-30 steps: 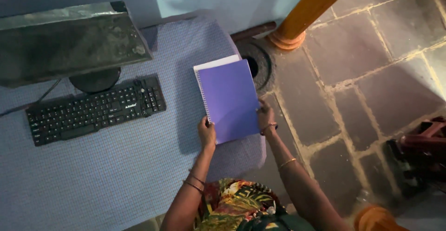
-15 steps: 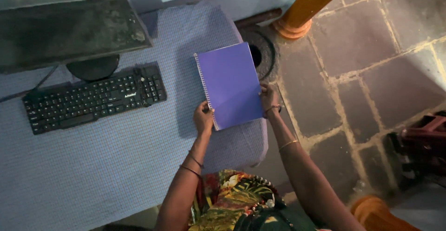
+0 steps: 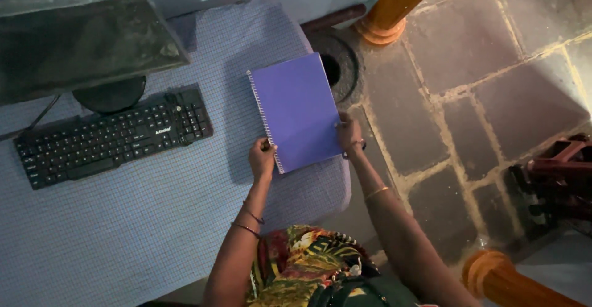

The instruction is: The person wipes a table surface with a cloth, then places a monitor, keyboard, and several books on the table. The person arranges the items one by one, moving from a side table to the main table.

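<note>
1. Your left hand (image 3: 261, 157) pinches the purple spiral notebook (image 3: 295, 111) at its lower left corner, right at the wire binding. The grip sits low so the closed cover stays in your sight.
2. Your right hand (image 3: 349, 136) clamps the opposite long edge, at 3 o'clock from the left hand. With a hand on each side, the book is kept level.
3. The notebook sits over the tabletop (image 3: 123, 220) near its right edge, partly overhanging toward the stone floor (image 3: 481, 97). Whether it rests on the checked cloth or hangs just above, you cannot tell.
4. At 9 o'clock from the notebook lies a black keyboard (image 3: 111, 139), well apart; the monitor (image 3: 80, 41) stands behind it at 10 o'clock.
5. A wooden post (image 3: 401, 4) rises at 1 o'clock, off the tabletop.
</note>
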